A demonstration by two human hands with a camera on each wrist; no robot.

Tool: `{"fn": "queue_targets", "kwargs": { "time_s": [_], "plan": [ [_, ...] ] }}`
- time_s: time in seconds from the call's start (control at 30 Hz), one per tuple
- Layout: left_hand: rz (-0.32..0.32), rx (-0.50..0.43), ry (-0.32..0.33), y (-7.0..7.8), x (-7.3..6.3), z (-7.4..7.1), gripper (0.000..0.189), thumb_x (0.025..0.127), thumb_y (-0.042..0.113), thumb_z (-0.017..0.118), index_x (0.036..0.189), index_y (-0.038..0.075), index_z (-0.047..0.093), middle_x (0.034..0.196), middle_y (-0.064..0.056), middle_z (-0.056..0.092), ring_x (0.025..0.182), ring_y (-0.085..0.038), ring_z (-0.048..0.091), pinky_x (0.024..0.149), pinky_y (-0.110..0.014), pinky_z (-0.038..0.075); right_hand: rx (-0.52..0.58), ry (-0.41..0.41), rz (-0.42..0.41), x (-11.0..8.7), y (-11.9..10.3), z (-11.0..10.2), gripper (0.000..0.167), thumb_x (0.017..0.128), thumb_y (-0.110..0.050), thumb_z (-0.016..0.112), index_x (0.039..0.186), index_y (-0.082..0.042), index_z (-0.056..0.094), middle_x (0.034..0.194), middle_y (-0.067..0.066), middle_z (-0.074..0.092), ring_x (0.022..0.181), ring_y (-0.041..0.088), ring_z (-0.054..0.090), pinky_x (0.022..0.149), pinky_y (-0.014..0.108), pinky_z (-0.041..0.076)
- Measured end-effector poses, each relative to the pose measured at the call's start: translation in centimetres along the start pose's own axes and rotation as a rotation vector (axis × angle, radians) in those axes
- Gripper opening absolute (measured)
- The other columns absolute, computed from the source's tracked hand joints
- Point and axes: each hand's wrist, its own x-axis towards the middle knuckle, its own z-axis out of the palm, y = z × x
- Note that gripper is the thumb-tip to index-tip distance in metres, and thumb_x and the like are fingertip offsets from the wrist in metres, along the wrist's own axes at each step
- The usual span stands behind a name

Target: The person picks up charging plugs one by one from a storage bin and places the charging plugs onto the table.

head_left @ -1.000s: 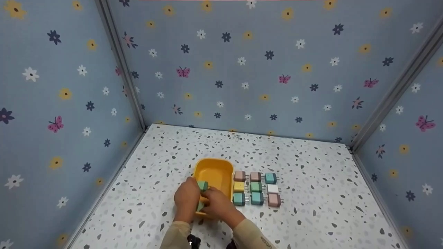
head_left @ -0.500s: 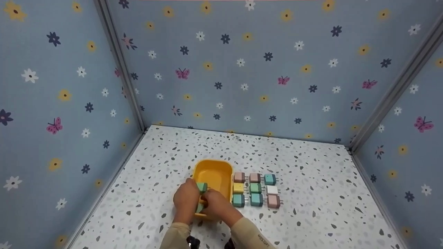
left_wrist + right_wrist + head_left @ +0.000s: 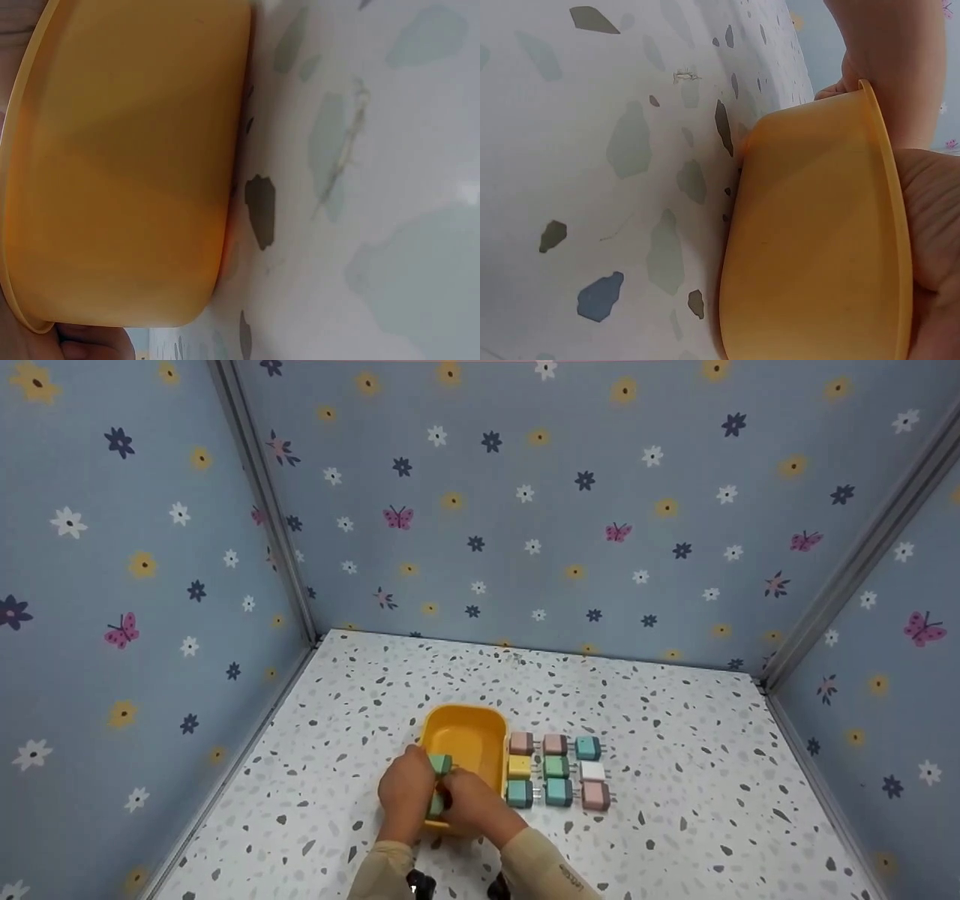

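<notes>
The yellow tub (image 3: 465,727) stands upright on the speckled tabletop. My left hand (image 3: 406,786) grips its left rim; in the right wrist view some of its fingers (image 3: 838,88) show past the wall. My right hand (image 3: 478,804) reaches over the tub's near right part, fingers curled inside. They pinch a green charger plug (image 3: 436,805) with a dark end, partly hidden by the hands. Another green charger plug (image 3: 441,763) lies just ahead of it, close to my left hand. The lower part of the tub's inside is hidden by both hands.
Right of the tub, several charger plugs lie in three rows, prongs pointing right: a pink plug (image 3: 521,743), a yellow plug (image 3: 519,767), a teal plug (image 3: 559,792), a white plug (image 3: 592,771) among them. Flower-patterned panels (image 3: 525,510) enclose the tabletop (image 3: 675,780).
My right fingers shift slightly over the nearer green charger plug, whose dark end shows more clearly now. My left hand, the tub and the rows of plugs stay in place.
</notes>
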Motion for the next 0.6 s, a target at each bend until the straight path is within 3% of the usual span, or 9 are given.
{"fn": "queue_targets", "kwargs": {
  "time_s": [0.17,0.4,0.6],
  "plan": [
    [-0.009,0.000,-0.008,0.05,-0.08,0.03,0.029,0.110,0.029,0.041,0.101,0.007,0.059,0.075,-0.006,0.061,0.063,-0.022,0.058,0.057,-0.039,0.047,0.015,-0.026,0.037,0.22,-0.07,0.09,0.024,0.092,-0.021,0.079,0.115,-0.024,0.071,0.105,-0.007,0.068,0.090,0.008,0.057,0.099,0.037,0.052],
    [-0.011,0.000,-0.011,0.01,0.08,0.03,0.032,0.110,0.030,0.040,0.104,0.006,0.060,0.079,-0.008,0.064,0.065,-0.022,0.058,0.057,-0.040,0.048,0.029,-0.034,0.060,0.40,0.02,0.13,0.024,0.092,-0.019,0.079,0.113,-0.026,0.071,0.104,-0.009,0.067,0.091,0.010,0.058,0.098,0.038,0.052],
    [-0.005,-0.009,0.010,0.00,0.03,0.08,0.035,0.111,0.032,0.038,0.101,0.007,0.060,0.079,-0.008,0.065,0.066,-0.023,0.060,0.059,-0.041,0.049,0.009,0.006,-0.029,0.38,0.33,0.11,0.032,0.088,-0.023,0.083,0.119,-0.025,0.072,0.111,-0.010,0.068,0.093,0.006,0.057,0.096,0.034,0.052]
  ]
}}
